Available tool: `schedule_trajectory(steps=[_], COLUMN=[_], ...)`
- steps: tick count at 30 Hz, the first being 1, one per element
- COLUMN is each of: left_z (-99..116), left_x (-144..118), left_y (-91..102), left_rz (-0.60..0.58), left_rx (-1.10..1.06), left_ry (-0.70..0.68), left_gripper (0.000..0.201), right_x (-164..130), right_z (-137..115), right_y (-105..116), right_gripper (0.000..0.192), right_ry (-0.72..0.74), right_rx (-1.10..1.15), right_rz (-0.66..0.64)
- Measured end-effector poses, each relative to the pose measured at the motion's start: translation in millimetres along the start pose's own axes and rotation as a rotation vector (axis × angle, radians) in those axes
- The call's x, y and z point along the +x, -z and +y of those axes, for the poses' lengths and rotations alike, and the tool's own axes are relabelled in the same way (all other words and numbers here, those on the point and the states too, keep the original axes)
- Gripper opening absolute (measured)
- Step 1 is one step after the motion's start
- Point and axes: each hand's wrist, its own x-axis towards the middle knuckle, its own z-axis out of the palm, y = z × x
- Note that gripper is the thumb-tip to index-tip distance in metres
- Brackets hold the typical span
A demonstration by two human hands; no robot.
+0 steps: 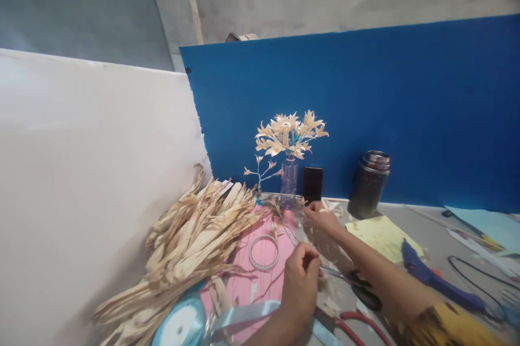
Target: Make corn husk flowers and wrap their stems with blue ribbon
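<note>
My left hand [301, 281] is closed in a pinch on a thin wire stem [287, 229], which slants up and away from the fingers. Farther off, my right hand [323, 220] pinches at a small pale husk flower [303, 202]; its fingertips are partly hidden. Just behind stands a clear purplish bottle [289, 181] holding a bunch of cream husk flowers [288, 135]. Left of it rises a small branch [260, 175] with pale flowers and blue-wrapped stems. Beneath the hands lie a pink sheet [268, 227] and a ring of pale wire [264, 253].
Dried corn husks [203, 227] are heaped at left, near a blue ribbon roll [182, 321]. Black-handled scissors [365, 291] and a red-handled tool [361, 324] lie near my right forearm. Rightward are a dark flask [369, 183], yellow paper [382, 235] and a blue glue gun [442, 286].
</note>
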Motion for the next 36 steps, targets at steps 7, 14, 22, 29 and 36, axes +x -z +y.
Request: schedule_trajectory(steps=[7,14,22,29,36], left_z=[-18.2,-4.8,0.8,-3.5,-7.5], left_x=[17.8,34.6,48.8,45.1,45.4], left_y=[2.0,0.0,-14.7,-9.0,-8.9], left_rz=[0.026,-0.036,-0.006,0.094,0.038], left_rx=[-0.080,-0.002,0.034,0.225,0.476], left_ry=[0.190,0.099,0.060,-0.078,-0.139], left_gripper=[0.009,0.008,0.006,0.012,0.012], right_x=[-30.3,-87.4,-117.8,-115.3,-114.2], right_z=[6.2,7.9,34.1,43.7,43.7], right_y=[75.8,116.7,123.3,123.9,123.5], right_gripper=[0.032,0.033,0.028,0.048,0.040], right_ry=[0.104,0.226,0.251,0.004,-0.064], right_rx=[0.253,0.282,0.127,0.361,0.522], right_rz=[0.226,0.305,0.469,0.402,0.371])
